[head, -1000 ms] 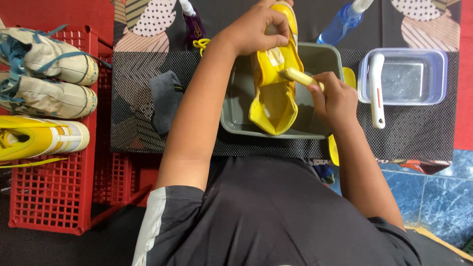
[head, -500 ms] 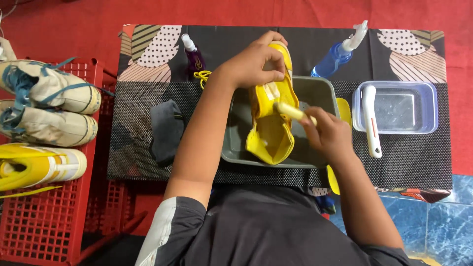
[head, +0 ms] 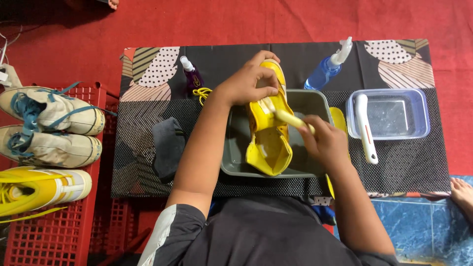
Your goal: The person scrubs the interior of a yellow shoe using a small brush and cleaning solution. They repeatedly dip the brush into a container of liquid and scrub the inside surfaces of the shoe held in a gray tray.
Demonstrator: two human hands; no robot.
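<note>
A yellow high-top shoe (head: 268,143) is held over a grey plastic basin (head: 234,148) in the middle of the low table. My left hand (head: 246,83) grips the shoe near its toe end. My right hand (head: 322,143) holds a small brush with a pale yellow handle (head: 290,118), its head pressed against the shoe's side. The shoe's opening points toward me.
A purple spray bottle (head: 191,76) and a blue spray bottle (head: 325,71) stand at the back. A clear tub (head: 419,113) with a white brush (head: 365,129) across it sits on the right. A dark cloth (head: 167,148) lies left. A red crate (head: 29,231) holds several shoes.
The view has shifted so the table sits lower and more of the red floor shows. My hands keep their hold; the brush has moved slightly along the shoe.
</note>
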